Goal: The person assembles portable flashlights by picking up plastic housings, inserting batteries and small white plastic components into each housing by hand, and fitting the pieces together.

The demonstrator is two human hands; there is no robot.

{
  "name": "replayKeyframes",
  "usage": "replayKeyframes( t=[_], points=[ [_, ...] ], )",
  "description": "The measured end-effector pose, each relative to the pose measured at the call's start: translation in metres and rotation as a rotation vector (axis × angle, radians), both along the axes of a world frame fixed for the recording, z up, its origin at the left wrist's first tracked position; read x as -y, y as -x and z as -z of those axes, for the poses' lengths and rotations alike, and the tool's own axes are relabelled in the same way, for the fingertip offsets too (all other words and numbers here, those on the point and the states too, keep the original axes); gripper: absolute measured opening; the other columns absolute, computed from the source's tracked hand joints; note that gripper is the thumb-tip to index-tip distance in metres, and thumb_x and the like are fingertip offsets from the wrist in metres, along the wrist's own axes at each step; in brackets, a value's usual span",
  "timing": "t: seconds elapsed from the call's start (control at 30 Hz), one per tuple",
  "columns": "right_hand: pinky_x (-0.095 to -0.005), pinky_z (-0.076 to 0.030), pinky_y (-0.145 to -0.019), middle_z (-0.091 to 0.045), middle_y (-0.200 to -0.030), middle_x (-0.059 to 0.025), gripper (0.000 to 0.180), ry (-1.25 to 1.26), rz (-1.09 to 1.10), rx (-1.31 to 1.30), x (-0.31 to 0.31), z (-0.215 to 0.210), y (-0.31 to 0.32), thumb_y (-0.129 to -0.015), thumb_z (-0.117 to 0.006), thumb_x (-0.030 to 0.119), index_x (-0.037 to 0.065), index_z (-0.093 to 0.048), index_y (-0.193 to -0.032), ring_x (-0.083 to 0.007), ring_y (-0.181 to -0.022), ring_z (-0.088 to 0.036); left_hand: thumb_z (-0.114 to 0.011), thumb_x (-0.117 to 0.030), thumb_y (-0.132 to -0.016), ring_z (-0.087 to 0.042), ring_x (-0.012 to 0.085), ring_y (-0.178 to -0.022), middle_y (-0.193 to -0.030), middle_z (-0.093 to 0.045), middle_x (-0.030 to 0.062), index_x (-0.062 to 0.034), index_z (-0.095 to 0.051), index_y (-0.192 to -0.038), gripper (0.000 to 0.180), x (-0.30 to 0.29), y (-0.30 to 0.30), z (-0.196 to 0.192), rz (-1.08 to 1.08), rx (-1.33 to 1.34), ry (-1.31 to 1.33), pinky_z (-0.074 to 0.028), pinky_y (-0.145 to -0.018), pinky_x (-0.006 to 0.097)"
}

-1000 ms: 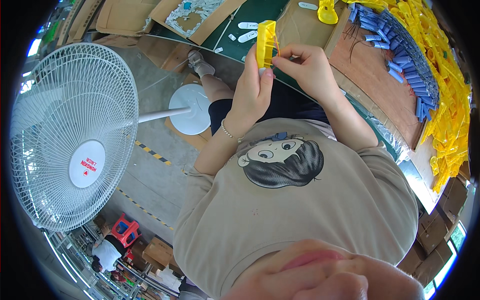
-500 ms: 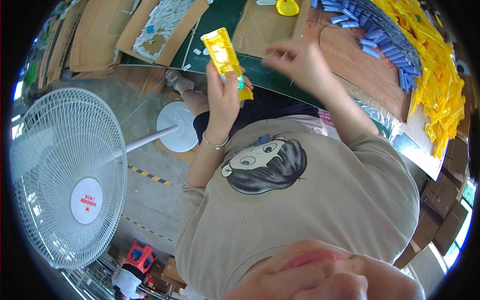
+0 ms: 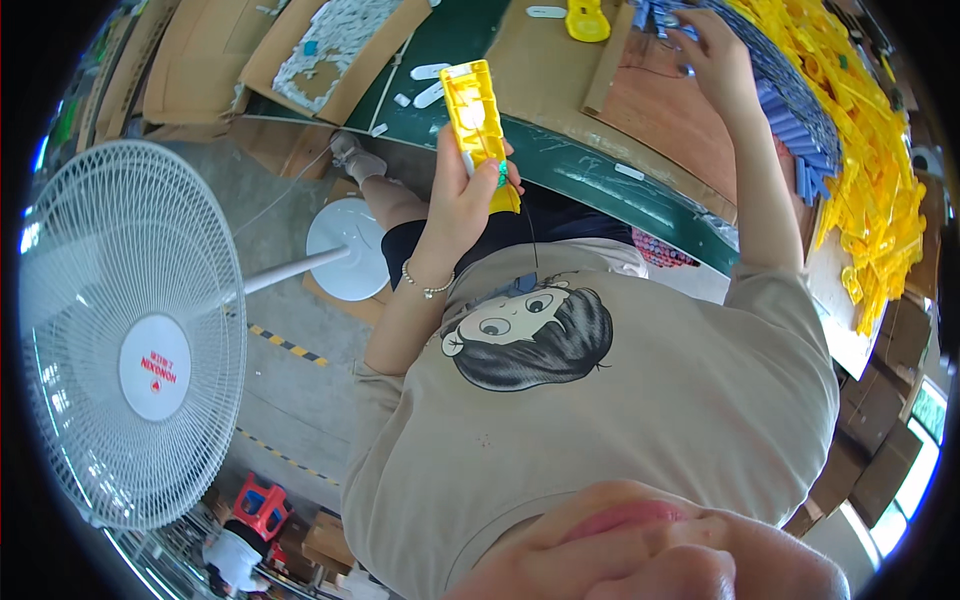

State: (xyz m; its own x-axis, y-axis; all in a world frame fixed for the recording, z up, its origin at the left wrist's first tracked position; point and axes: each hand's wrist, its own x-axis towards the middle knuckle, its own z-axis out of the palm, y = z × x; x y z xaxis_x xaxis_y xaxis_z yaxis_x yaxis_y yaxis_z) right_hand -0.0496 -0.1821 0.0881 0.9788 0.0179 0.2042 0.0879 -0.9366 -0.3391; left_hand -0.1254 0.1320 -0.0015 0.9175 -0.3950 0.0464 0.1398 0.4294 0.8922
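My left hand (image 3: 462, 195) grips the lower part of a long yellow plastic housing (image 3: 474, 105), its hollow ribbed side showing. A small green piece (image 3: 502, 173) sits in the housing by my thumb, and a thin dark wire (image 3: 534, 235) hangs below it. At the far right of the bench, my right hand (image 3: 722, 68) reaches among blue cylinders (image 3: 785, 120) that look like battery cells with wires. Its thumb and fingers are apart, the fingertips at the near end of the heap; whether they touch one is hard to tell.
Yellow plastic parts (image 3: 868, 190) are heaped beyond the cylinders. A yellow part (image 3: 587, 20) lies on cardboard (image 3: 540, 70). White strips (image 3: 430, 72) lie on the green bench (image 3: 590, 165). A box (image 3: 345, 85) holds small white pieces. Left stands a fan (image 3: 135, 340).
My right hand has swung away from near the housing, up and right to the blue cylinders. My left hand keeps the housing, now slightly further right in view.
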Motion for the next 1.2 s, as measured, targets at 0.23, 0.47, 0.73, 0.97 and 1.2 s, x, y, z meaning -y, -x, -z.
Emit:
replayKeyframes(
  t=[0.23, 0.47, 0.73, 0.97, 1.2],
  points=[
    [-0.0169, -0.041, -0.057, -0.065, -0.087, -0.0012, 0.025, -1.027, -0.207, -0.026, -0.144, 0.014, 0.064, -0.082, -0.068, 0.007, 0.002, -0.063, -0.105, -0.0015, -0.064, -0.052, -0.043, 0.001, -0.088, -0.056, 0.0136, -0.079, -0.103, -0.049, 0.011, -0.0005, -0.026, -0.127, 0.042, 0.0, 0.008, -0.007, -0.061, 0.024, -0.178, -0.051, -0.071, 0.029],
    [-0.0197, -0.035, -0.049, -0.057, -0.064, 0.0009, 0.021, -0.937, -0.145, -0.013, -0.169, 0.04, 0.065, -0.082, -0.07, 0.012, 0.002, -0.066, -0.099, -0.0025, -0.054, -0.041, -0.045, -0.001, -0.089, -0.056, 0.0127, -0.079, -0.096, -0.052, 0.0093, 0.001, -0.027, -0.127, 0.043, -0.009, 0.013, -0.006, -0.118, 0.066, -0.254, -0.049, -0.071, 0.028],
    [-0.0215, -0.035, -0.047, -0.056, -0.062, -0.0006, 0.019, -0.795, -0.132, -0.02, -0.178, 0.033, 0.065, -0.08, -0.071, 0.013, 0.002, -0.067, -0.095, -0.0042, -0.051, -0.04, -0.045, -0.002, -0.09, -0.056, 0.0121, -0.078, -0.094, -0.052, 0.0089, 0.0005, -0.026, -0.127, 0.042, -0.012, 0.014, -0.002, -0.121, 0.103, -0.259, -0.049, -0.071, 0.027],
    [-0.025, -0.039, -0.05, -0.06, -0.072, -0.0046, 0.019, -0.67, -0.22, -0.025, -0.186, 0.026, 0.055, -0.077, -0.072, 0.012, 0.002, -0.068, -0.093, -0.0098, -0.054, -0.045, -0.043, -0.001, -0.088, -0.056, 0.0151, -0.081, -0.104, -0.047, 0.0104, -0.0025, -0.028, -0.124, 0.039, -0.012, 0.015, -0.002, -0.078, 0.013, -0.178, -0.051, -0.07, 0.03],
    [-0.0206, -0.033, -0.05, -0.056, -0.078, 0.0002, 0.02, -0.641, -0.421, -0.074, -0.187, 0.03, 0.043, -0.079, -0.073, 0.01, 0.002, -0.067, -0.096, -0.0032, -0.058, -0.04, -0.05, -0.009, -0.092, -0.056, 0.0112, -0.074, -0.098, -0.051, 0.0087, -0.0018, -0.026, -0.128, 0.044, -0.019, 0.016, 0.0, -0.094, 0.034, -0.085, -0.05, -0.066, 0.027]
  ],
)
